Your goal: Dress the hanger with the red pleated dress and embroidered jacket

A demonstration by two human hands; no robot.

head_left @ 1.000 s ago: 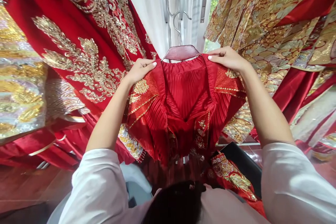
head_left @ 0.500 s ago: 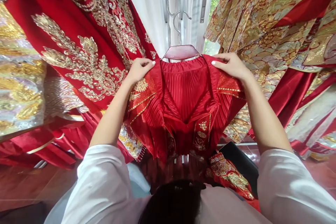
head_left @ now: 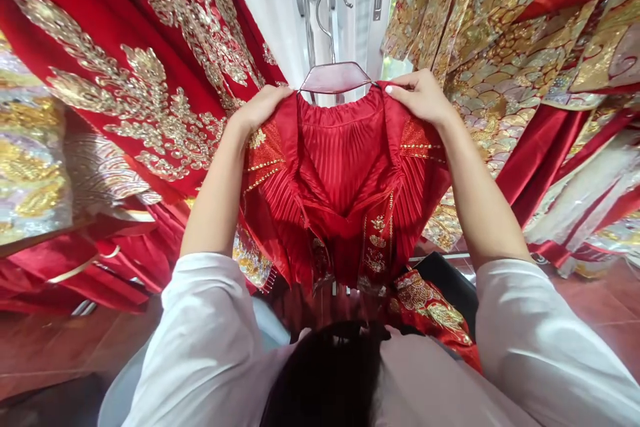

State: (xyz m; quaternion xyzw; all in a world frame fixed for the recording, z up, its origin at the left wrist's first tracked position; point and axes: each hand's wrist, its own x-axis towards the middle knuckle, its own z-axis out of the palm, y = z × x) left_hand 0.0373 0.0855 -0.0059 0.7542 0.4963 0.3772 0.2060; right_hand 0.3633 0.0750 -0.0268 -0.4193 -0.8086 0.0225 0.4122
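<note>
Our right hand (head_left: 421,99) has neared the upper-centre hanger (head_left: 334,78), with our left hand (head_left: 261,108) opposite, both gripping the red top (head_left: 345,173).

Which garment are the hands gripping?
The red pleated garment in the middle, on the hanger, with both hands at its shoulders. Neither grips the red gown with gold sprays or the gold-patterned garment.

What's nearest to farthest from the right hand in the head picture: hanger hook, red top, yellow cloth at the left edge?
From the right hand:
1. Red top, pinched in it
2. Hanger hook, up and left
3. Yellow cloth, left edge
</note>
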